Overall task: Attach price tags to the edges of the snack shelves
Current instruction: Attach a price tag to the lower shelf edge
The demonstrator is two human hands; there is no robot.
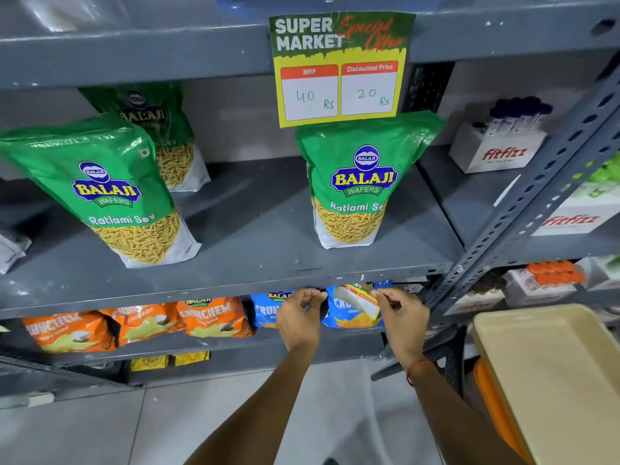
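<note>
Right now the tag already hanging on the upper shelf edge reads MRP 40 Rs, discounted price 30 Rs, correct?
Not quite. In the head view, the hanging price tag on the upper shelf edge reads MRP 40 Rs, but the discounted price is 20 Rs, not 30.

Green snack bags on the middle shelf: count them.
3. One front left, one behind it near the back, one right of centre under the hanging price tag. More may be hidden past the left edge.

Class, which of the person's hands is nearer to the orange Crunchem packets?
Left. The left hand is just right of the orange Crunchem packets; the right hand, holding a price tag, is farther right.
</note>
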